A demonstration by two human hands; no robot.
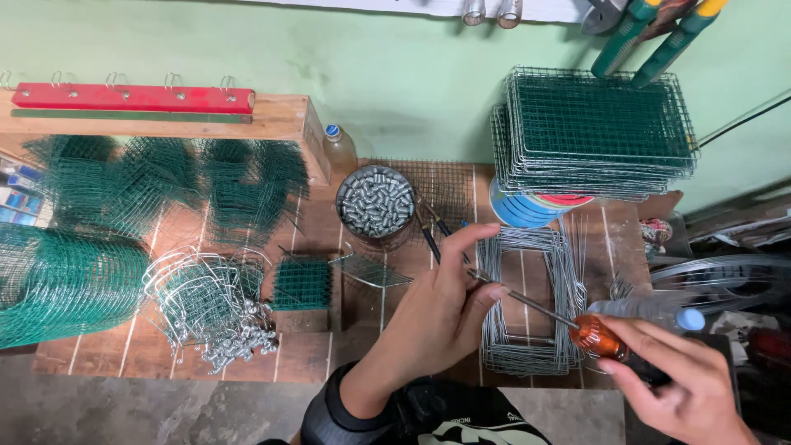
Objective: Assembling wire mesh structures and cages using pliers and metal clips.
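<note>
My right hand (688, 386) grips the orange handle of a screwdriver (595, 336) at the lower right. Its thin metal shaft (527, 302) slants up and left to my left hand (445, 305), whose thumb and fingers pinch the shaft near its tip. Both hands hover over a pile of bent silver wire rectangles (527, 247) lying on the wooden bench (313, 354). What the tip itself touches is hidden by my left fingers.
A round tin of small metal cylinders (376, 203) stands behind my left hand. Stacked green mesh panels (595, 132) rest on a blue roll at the back right. Green mesh pieces (165, 185), a mesh roll (58, 280), wire hooks (210, 309) and a small mesh block (301, 283) fill the left.
</note>
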